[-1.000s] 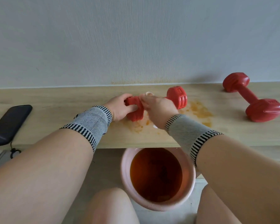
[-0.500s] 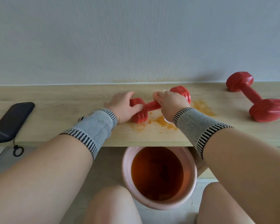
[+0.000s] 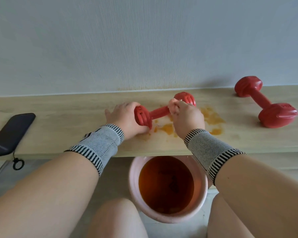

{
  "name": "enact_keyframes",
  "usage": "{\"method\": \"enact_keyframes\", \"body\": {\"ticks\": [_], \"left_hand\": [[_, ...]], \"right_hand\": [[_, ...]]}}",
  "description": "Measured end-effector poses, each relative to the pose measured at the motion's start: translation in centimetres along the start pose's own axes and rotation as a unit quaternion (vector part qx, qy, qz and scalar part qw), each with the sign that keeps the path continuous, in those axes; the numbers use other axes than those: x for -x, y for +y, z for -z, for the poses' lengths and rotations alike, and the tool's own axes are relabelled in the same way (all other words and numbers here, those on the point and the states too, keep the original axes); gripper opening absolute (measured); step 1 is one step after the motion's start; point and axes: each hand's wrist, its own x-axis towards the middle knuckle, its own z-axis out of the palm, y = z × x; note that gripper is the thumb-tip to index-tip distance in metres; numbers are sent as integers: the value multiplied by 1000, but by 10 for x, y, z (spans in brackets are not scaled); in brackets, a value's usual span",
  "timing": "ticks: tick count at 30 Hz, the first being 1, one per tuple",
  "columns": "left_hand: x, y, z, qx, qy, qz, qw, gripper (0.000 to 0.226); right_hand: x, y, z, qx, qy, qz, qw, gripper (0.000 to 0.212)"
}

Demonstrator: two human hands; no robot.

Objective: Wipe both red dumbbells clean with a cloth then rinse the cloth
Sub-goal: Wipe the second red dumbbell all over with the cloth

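Here the near red dumbbell point(image 3: 159, 112) lies at an angle on the pale wooden worktop point(image 3: 62, 121), amid orange wet smears point(image 3: 212, 117). The left hand point(image 3: 126, 117) cups the dumbbell's nearer head, fingers curled round it in a firm grip. The right hand point(image 3: 186, 115) is clenched around the handle next to the far head; a pale bit of the cloth point(image 3: 173, 101) shows at its fingertips, the rest hidden in the grip. Both wrists wear grey knitted bands with black stripes. The second red dumbbell point(image 3: 265, 102) rests well apart to the right, by the wall. A dark phone point(image 3: 10, 133) lies at the left end. Below the worktop's edge stands a pink bucket point(image 3: 132, 182) of brownish-orange water.
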Motion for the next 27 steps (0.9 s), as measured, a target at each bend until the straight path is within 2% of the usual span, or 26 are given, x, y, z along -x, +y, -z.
{"method": "enact_keyframes", "body": {"ticks": [3, 6, 8, 12, 15, 17, 19, 21, 23, 25, 27], "left_hand": [[-5, -5, 2, 113, -50, 28, 992, 81], [-11, -11, 7, 170, -77, 42, 982, 70], [-12, -8, 9, 139, -58, 38, 988, 63], [-6, 4, -2, -58, -27, 21, 998, 91], [-8, 3, -4, -52, -11, 26, 998, 88], [-12, -2, 1, -22, -20, 29, 999, 87], [-13, -7, 5, 24, -32, 35, 999, 91], [-13, -11, 6, 67, -39, 45, 996, 92], [-14, -14, 7, 93, -45, 46, 994, 86], [-18, -16, 10, 106, -59, 48, 991, 81], [-21, -21, 13, 119, -73, 55, 989, 77]], "right_hand": [[6, -4, 4, -95, -35, -30, 994, 30], [16, -21, 0, -183, -101, 14, 978, 31], [18, -27, -6, -137, -110, 86, 981, 33], [12, -23, -8, -108, -101, 150, 978, 34], [6, -20, -11, -27, -92, 201, 975, 30], [-4, -19, -9, 36, -82, 162, 983, 24], [-14, -14, -5, 69, -72, 68, 993, 23], [-20, -11, -4, 44, -66, -14, 997, 20], [-19, -17, -7, -32, -81, -68, 994, 16], [-10, -32, -8, -124, -128, -64, 982, 31], [0, -45, -11, -151, -170, -11, 974, 39]]}}
